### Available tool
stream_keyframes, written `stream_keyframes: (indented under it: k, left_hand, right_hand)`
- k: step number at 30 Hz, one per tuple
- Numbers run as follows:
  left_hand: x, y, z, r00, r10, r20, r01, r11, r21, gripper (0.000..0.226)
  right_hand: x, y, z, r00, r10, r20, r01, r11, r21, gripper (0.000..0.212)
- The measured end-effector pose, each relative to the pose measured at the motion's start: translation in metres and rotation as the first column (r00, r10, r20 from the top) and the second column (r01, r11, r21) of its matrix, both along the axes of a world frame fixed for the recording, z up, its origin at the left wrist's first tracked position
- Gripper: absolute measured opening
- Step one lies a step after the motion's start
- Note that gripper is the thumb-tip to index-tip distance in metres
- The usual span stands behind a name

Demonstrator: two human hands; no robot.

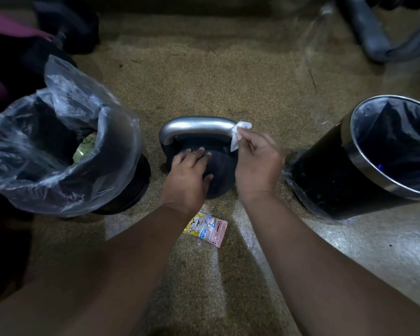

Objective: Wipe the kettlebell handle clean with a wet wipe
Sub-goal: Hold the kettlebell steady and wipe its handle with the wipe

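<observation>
Kettlebell sits mid-floor between two bins. Your right hand pinches the wipe against the right end of the handle. The bar's long axis runs left from that grip, so your stroke likely goes leftward. Your left hand lies flat and open on the bell, steadying it.

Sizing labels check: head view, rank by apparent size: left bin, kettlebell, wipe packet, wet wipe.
1. Left bin, with its bag
2. Kettlebell, partly hidden by the hands
3. Wipe packet
4. Wet wipe, partly hidden in the right hand's fingers
</observation>
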State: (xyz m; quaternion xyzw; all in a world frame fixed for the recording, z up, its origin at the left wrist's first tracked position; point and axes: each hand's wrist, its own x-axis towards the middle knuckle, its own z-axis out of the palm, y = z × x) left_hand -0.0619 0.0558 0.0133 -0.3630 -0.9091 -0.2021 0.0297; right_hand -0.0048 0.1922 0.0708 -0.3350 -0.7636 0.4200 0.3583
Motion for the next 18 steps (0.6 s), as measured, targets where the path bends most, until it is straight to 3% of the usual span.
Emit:
stream_keyframes:
  k: [3, 8, 12, 18]
  left_hand:
    - [0.001, 0.000, -0.001, 1.000, 0.003, 0.001, -0.003, 1.000, -0.002, 0.051]
    - [0.001, -0.001, 0.001, 1.000, 0.000, 0.001, 0.000, 1.000, 0.004, 0.050]
    - [0.000, 0.000, -0.001, 1.000, 0.003, 0.004, -0.003, 1.000, 0.005, 0.051]
    - [-0.001, -0.001, 0.000, 1.000, -0.005, -0.001, 0.005, 1.000, -0.002, 0.051]
  right_hand:
    - [-0.010, 0.010, 0.000, 0.999, -0.050, -0.010, 0.049, 0.993, -0.105, 0.018]
    - [0.001, 0.000, -0.004, 1.000, -0.022, -0.011, 0.021, 0.999, -0.042, 0.017]
    - [-0.009, 0.012, -0.003, 0.999, -0.032, -0.010, 0.031, 0.989, -0.142, 0.017]
    - [-0.001, 0.002, -0.007, 1.000, 0.000, -0.015, -0.001, 0.999, -0.053, 0.019]
